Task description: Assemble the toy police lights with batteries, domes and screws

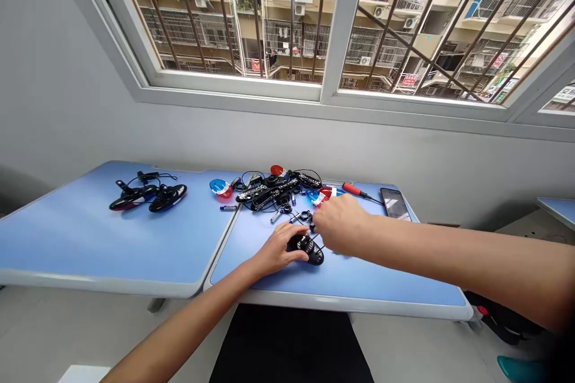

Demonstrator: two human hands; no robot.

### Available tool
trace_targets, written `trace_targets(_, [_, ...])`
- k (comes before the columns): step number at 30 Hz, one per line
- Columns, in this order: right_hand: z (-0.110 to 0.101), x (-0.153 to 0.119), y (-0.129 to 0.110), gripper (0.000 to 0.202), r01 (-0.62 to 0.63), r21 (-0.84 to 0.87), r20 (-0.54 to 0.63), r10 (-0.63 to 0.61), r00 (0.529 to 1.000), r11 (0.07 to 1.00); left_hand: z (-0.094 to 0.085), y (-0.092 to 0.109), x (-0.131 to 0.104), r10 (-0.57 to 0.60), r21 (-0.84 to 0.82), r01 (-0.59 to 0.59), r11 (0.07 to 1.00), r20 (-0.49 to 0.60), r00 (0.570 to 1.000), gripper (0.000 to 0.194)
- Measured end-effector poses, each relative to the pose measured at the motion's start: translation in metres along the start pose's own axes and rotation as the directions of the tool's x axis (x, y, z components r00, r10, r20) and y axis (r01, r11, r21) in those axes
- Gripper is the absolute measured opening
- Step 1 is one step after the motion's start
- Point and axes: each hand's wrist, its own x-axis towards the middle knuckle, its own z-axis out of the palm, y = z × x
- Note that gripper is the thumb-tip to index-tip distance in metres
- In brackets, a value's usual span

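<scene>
A black oval housing [315, 255] with an open, detailed upper side lies on the blue table near its front edge. Thumb and fingers of my left hand [281, 246] grip its left end. My right hand [340, 224] is closed in a fist just above and right of the housing; what is inside it is hidden. A thin dark line, perhaps a wire, shows between the fist and the housing. Small black ring-shaped parts [306, 216] and blue-and-white batteries [275, 215] lie just beyond my hands.
Black housings with cables [274, 191] are heaped toward the wall. Near them lie a red-and-blue clear cover [221, 188], another such cover [324, 195], a red-handled screwdriver [353, 190] and a phone [395, 203]. Two black oval units [168, 198] sit on the left table [112, 245].
</scene>
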Motion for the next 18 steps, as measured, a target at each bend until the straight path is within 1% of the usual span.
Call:
trace_targets(2, [-0.003,-0.015,0.017,0.019,-0.117,0.022,-0.038,0.117,0.992,0.993,-0.003,0.004,-0.001,0.016,0.047,-0.018,0.999,0.046,0.999,0.062])
trace_targets(4, [0.001,-0.031,0.039,0.029,-0.246,0.120,-0.121,0.260,0.958,0.962,-0.005,0.007,-0.001,0.039,0.111,-0.050,0.993,0.094,0.995,0.073])
trace_targets(5, [0.009,-0.037,0.051,0.032,-0.287,0.216,-0.167,0.325,0.931,0.933,-0.005,0.008,0.000,0.039,0.140,-0.054,0.989,0.108,0.993,0.074])
trace_targets(6, [0.020,-0.042,0.063,0.034,-0.293,0.340,-0.230,0.382,0.895,0.893,-0.005,0.009,0.000,0.029,0.162,-0.048,0.986,0.114,0.993,0.072])
trace_targets(7, [0.035,-0.044,0.074,0.036,-0.279,0.489,-0.291,0.456,0.841,0.826,-0.004,0.010,0.001,0.013,0.174,-0.033,0.984,0.112,0.994,0.067])
trace_targets(8, [0.053,-0.044,0.084,0.035,-0.206,0.636,-0.346,0.514,0.785,0.743,-0.004,0.012,0.003,-0.004,0.173,-0.015,0.985,0.107,0.994,0.061])
trace_targets(9, [0.074,-0.040,0.092,0.035,-0.099,0.761,-0.388,0.572,0.723,0.641,-0.005,0.014,0.004,-0.023,0.154,0.007,0.988,0.101,0.995,0.057])
trace_targets(10, [0.095,-0.035,0.098,0.037,0.020,0.848,-0.414,0.639,0.648,0.529,-0.007,0.017,0.006,-0.049,0.109,0.038,0.993,0.096,0.994,0.054])
trace_targets(11, [0.116,-0.028,0.102,0.038,0.130,0.900,-0.409,0.701,0.585,0.417,-0.010,0.021,0.007,-0.081,0.031,0.079,0.996,0.098,0.992,0.053])
trace_targets(12, [0.136,-0.019,0.103,0.038,0.209,0.927,-0.375,0.760,0.531,0.311,-0.014,0.025,0.008,-0.116,-0.076,0.125,0.989,0.108,0.987,0.052])
trace_targets(13, [0.153,-0.011,0.103,0.039,0.226,0.935,-0.352,0.781,0.515,0.273,-0.018,0.030,0.009,-0.151,-0.203,0.174,0.964,0.123,0.981,0.051])
trace_targets(15, [0.182,0.005,0.100,0.038,0.252,0.943,-0.321,0.803,0.501,0.219,-0.029,0.038,0.012,-0.201,-0.443,0.247,0.862,0.148,0.968,0.048])
trace_targets(16, [0.192,0.011,0.098,0.039,0.261,0.944,-0.310,0.808,0.501,0.201,-0.035,0.043,0.014,-0.213,-0.537,0.257,0.803,0.144,0.966,0.047])
trace_targets(18, [0.208,0.020,0.095,0.039,0.287,0.944,-0.290,0.819,0.496,0.161,-0.048,0.051,0.019,-0.223,-0.679,0.240,0.694,0.114,0.968,0.052])
